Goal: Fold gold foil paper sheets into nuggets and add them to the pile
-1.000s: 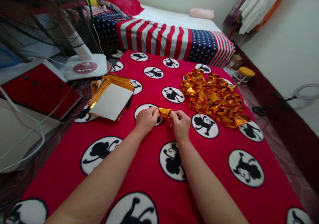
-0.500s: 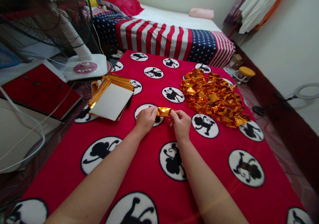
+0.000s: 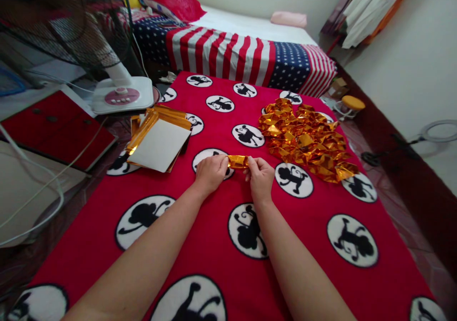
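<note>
A small piece of shiny gold foil paper is stretched between my two hands above the red cloth. My left hand pinches its left end, and my right hand grips the right end between thumb and fingers. To the left lies a stack of gold and white sheets, a pale one uppermost. Right of my hands, a pile of folded gold foil pieces spreads over the cloth.
A white fan base stands at the left beside a red panel and loose cables. Beyond the cloth is a bed with a striped and starred cover. A yellow stool is at the right.
Both hands have shifted very slightly to the right with the gold foil paper, which now looks a little flatter. The stack and the pile stay where they were.
</note>
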Motion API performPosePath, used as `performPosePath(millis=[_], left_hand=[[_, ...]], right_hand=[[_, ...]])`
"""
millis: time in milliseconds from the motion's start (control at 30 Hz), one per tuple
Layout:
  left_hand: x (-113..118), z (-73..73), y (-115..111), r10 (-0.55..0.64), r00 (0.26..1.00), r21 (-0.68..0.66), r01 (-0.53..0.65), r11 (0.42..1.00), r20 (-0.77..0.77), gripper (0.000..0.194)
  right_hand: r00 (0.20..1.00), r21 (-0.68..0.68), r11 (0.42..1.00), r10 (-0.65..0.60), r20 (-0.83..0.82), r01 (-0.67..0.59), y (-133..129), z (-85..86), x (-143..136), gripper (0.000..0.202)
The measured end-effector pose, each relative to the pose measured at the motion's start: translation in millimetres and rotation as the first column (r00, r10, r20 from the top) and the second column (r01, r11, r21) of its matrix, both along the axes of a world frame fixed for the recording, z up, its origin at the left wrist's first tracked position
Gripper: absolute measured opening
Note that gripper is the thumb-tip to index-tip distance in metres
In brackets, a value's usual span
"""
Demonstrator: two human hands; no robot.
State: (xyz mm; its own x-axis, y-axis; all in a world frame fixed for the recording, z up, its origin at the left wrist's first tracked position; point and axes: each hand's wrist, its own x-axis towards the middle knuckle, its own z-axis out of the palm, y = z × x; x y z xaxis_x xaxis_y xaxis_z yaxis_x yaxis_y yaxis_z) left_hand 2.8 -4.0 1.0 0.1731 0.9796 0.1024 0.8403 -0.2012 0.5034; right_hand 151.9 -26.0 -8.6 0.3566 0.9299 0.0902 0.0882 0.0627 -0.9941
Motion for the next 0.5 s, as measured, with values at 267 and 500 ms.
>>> performPosePath(millis=[267,500], left_hand=[[-5.0,-5.1,3.0,-0.084,0.946,-0.031,0.098,0.995,0.313,0.039],[-2.5,-2.2,2.1,-0.072,0.964,-0.045,0.087,0.995,0.255,0.036]], right_hand=[[0.994,0.0,1.0,-0.03,0.105,0.03,-0.6,3.4,-2.1,0.035],[0.994,0.006,0.999,-0.04,0.103,0.039,-1.2,2.1,-1.6,0.035]])
